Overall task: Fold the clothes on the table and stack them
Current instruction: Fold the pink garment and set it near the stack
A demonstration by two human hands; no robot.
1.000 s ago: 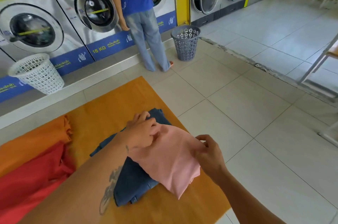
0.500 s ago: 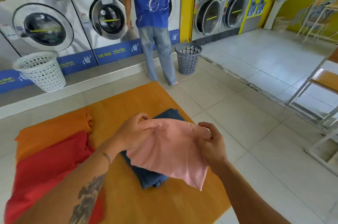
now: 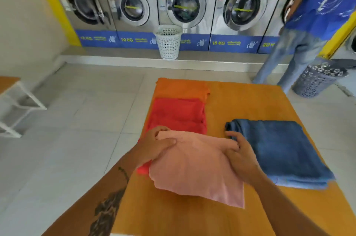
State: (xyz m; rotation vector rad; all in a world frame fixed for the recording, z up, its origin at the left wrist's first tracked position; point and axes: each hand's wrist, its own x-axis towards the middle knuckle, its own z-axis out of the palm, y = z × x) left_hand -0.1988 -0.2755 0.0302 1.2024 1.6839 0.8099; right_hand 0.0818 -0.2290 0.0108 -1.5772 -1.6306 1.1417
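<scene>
A folded pink garment (image 3: 194,166) hangs just above the orange table (image 3: 250,101), held at its two top corners. My left hand (image 3: 156,145) grips the left corner and my right hand (image 3: 240,154) grips the right one. The pink cloth overlaps the near edge of a red garment (image 3: 179,114) lying flat on the table's left side. Beyond the red one lies an orange garment (image 3: 181,89). A folded blue denim piece (image 3: 281,149) rests on the table's right side, just right of my right hand.
A white laundry basket (image 3: 168,42) stands by the row of washing machines (image 3: 185,4). A person in a blue shirt (image 3: 317,14) stands at the far right beside a grey basket (image 3: 316,79). A white-framed bench (image 3: 11,104) is at the left.
The pink garment has moved left, off the denim piece, and now hangs over the near edge of the red garment. The camera has swung left with it.
</scene>
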